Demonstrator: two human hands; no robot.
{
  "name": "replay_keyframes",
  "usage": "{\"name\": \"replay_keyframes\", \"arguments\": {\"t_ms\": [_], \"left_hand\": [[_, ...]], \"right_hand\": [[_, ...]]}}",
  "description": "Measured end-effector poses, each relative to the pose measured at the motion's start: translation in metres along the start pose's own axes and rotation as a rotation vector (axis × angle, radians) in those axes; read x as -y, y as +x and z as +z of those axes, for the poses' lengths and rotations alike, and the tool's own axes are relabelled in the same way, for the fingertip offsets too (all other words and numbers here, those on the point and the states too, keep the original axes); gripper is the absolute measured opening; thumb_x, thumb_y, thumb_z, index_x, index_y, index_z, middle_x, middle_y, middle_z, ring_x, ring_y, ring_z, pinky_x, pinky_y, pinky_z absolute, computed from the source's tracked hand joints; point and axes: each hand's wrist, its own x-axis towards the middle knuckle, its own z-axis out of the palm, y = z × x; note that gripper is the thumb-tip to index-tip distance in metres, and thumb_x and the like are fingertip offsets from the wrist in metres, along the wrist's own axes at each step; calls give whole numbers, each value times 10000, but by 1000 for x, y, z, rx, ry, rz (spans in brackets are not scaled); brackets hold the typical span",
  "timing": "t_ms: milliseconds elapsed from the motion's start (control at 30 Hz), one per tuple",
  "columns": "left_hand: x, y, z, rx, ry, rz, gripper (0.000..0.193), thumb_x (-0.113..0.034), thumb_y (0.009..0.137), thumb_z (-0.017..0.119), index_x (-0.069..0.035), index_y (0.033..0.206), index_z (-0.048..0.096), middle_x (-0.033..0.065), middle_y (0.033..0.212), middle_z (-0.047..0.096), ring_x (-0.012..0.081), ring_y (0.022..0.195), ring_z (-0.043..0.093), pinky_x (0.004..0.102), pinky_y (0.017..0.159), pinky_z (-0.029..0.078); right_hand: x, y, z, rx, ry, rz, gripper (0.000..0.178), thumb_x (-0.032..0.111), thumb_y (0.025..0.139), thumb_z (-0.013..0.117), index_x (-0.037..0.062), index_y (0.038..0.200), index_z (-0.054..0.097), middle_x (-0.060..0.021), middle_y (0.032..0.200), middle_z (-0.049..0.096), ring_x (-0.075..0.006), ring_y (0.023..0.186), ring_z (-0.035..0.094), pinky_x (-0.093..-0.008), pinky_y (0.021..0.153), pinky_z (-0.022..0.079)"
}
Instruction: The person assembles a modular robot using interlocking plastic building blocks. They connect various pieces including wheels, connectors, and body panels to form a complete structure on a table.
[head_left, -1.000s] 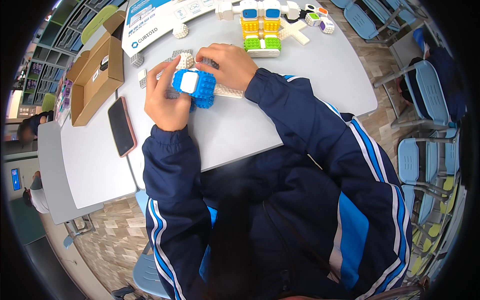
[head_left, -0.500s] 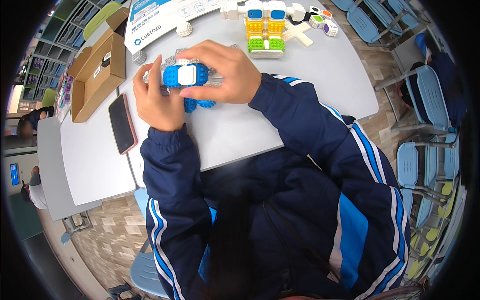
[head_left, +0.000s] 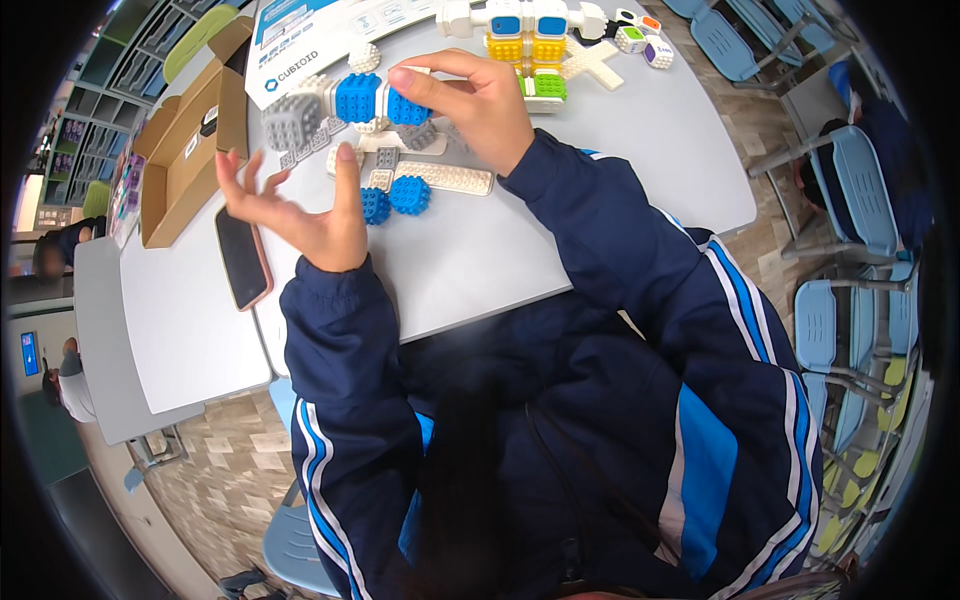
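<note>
My right hand [head_left: 470, 100] grips the end of a row of studded building blocks [head_left: 357, 97], mostly blue with white joints, raised above the table. A larger grey studded cube [head_left: 293, 122] lines up with the row's left end; whether they are joined I cannot tell. My left hand [head_left: 305, 215] is open below it, fingers spread and holding nothing. Between the hands lie two loose blue studded cubes [head_left: 410, 195], a long white studded plate [head_left: 455, 178] and several small grey connector pieces [head_left: 300, 152].
Beyond my right hand stands a white, yellow and green block figure [head_left: 527, 48]. Near it are a white cross-shaped plate [head_left: 592, 66] and small white cubes [head_left: 658, 52]. An open cardboard box [head_left: 185, 180], a phone [head_left: 243, 255] and a printed white box [head_left: 320, 50] lie leftward.
My left hand has let go of the blocks and opened, moving left and down. My right hand has lifted the block row away and turned it, uncovering the pieces beneath.
</note>
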Motion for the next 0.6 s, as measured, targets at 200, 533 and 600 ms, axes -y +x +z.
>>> {"name": "replay_keyframes", "arguments": {"t_ms": [200,533,600], "left_hand": [[-5,-16,21,185,-549,-275,552,-288,1041,475,-62,1464,201,235,1439,380,296,1305,422,428,1079,355],[-32,-9,11,169,-821,-398,649,-179,1003,540,-133,1504,130,243,1349,463,402,1153,592,505,975,491],[-31,-11,11,125,-834,-368,658,-167,998,540,-136,1509,125,246,1353,452,420,1166,583,517,977,491]], "right_hand": [[-7,-15,12,260,113,220,326,297,933,696,-10,1041,685,-51,919,669,-88,825,637,-247,711,532],[-21,-44,24,365,-438,-300,265,199,1019,491,-9,874,572,-188,820,591,-384,794,587,-435,707,475],[-18,-44,25,376,-426,-294,261,187,1018,483,-7,866,568,-189,809,584,-386,792,580,-442,706,468]]}}
